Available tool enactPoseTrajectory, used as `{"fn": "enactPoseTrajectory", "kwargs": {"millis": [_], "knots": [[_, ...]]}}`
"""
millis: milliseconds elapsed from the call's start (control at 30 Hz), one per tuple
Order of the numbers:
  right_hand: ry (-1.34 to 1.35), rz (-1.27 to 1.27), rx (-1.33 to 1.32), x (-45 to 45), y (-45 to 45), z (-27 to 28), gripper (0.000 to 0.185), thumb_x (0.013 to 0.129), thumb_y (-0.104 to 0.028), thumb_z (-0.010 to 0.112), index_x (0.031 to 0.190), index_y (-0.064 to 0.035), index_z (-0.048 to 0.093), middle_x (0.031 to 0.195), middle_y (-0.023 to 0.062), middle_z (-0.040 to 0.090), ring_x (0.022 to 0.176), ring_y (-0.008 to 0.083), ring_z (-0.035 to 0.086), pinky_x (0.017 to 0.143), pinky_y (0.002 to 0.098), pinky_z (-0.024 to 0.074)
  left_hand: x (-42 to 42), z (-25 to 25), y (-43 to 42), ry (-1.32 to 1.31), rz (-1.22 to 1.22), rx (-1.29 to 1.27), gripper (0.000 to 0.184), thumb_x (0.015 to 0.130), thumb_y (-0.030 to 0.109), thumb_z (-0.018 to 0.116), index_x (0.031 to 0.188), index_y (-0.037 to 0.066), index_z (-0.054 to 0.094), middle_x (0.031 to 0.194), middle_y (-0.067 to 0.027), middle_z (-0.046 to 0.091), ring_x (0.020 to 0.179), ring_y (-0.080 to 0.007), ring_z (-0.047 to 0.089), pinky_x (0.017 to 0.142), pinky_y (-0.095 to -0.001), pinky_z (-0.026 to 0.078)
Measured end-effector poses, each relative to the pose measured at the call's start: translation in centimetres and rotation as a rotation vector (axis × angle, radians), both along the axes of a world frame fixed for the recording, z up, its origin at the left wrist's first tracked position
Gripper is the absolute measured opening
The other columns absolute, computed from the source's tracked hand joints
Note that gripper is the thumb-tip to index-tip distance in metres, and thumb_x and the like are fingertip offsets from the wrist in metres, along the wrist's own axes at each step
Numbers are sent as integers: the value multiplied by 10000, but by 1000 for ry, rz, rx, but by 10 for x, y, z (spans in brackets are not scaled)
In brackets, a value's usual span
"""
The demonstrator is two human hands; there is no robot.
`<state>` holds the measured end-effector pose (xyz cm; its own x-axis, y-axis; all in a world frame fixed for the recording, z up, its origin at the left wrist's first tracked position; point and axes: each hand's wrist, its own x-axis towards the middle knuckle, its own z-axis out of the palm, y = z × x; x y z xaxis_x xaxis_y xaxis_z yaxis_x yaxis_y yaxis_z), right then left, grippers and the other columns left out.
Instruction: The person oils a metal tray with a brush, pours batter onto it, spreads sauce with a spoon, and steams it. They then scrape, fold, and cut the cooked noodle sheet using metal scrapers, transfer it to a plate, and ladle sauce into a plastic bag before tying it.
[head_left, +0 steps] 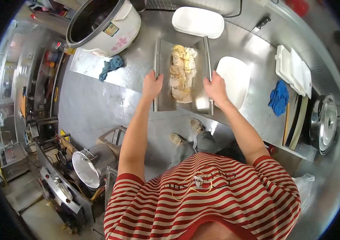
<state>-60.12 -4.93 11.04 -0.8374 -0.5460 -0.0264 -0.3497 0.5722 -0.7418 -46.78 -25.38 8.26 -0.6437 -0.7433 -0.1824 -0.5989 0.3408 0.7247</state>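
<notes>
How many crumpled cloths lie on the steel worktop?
2: a dark teal cloth by the white cooker, left of the left hand, and a bright blue cloth right of the right hand. The cooker may hide more.

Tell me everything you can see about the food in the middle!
The food is a long block of flattish, soft-looking pieces, whitish with yellow and light-brown patches. They lie packed together, the block stretching away from the person. Shiny metal lies along both sides, gripped by the left hand and right hand. Neither hand touches the food. I can't tell what's inside it.
</notes>
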Motion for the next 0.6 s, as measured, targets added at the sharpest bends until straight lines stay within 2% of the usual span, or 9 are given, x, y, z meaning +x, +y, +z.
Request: {"fn": "enactPoseTrajectory", "kwargs": {"millis": [33,67,133,200,267,333,500,600], "knots": [[28,10,1,-3,6,8,189,715,-133,509,766,45,474,660,263,547,669,428,541,635,488,422,1,23,1,-59,-58,-41,267,752,206,552,777,-50,478,729,-281,543,759,-440,524,622,-452,420],[-4,12,50,-6,14,19,183,711,-129,507,750,47,477,649,257,545,660,425,541,632,477,427,6,38,1,-71,-65,-39,267,752,206,552,777,-50,478,729,-281,543,759,-440,524,622,-452,420],[-45,3,73,-12,29,30,177,712,-127,504,741,46,479,639,249,544,654,419,545,629,468,428,15,58,-1,-160,-152,-330,235,755,181,534,774,-45,472,711,-274,549,735,-430,537,629,-464,420],[-37,18,97,-18,37,42,177,713,-127,503,743,46,482,637,246,546,653,414,548,631,462,431,18,63,-10,-203,-162,-282,219,754,168,525,767,-44,473,690,-276,544,712,-438,534,630,-479,416],[-22,38,119,-21,35,44,177,715,-126,502,745,47,484,634,243,547,651,409,552,634,456,434,15,68,-15,-146,-196,-400,216,753,164,526,766,-45,473,685,-270,547,693,-439,534,626,-483,418],[-37,102,109,-25,26,41,195,720,-127,493,762,63,485,670,260,552,693,406,558,666,450,436,3,71,-13,-134,-180,-309,205,748,152,526,767,-46,475,691,-274,546,697,-442,533,633,-487,419],[-98,197,240,-15,25,37,216,727,-135,476,791,71,490,758,280,554,769,409,550,720,446,426,2,61,-6,-125,-458,-314,216,739,150,525,788,-55,479,712,-282,543,728,-448,527,645,-482,418],[-102,283,292,-4,37,59,228,730,-139,468,808,73,494,790,286,553,791,414,543,746,447,417,6,69,-8,-157,-444,-263,213,737,144,509,797,-59,483,736,-291,539,756,-451,522,652,-478,414]]}}
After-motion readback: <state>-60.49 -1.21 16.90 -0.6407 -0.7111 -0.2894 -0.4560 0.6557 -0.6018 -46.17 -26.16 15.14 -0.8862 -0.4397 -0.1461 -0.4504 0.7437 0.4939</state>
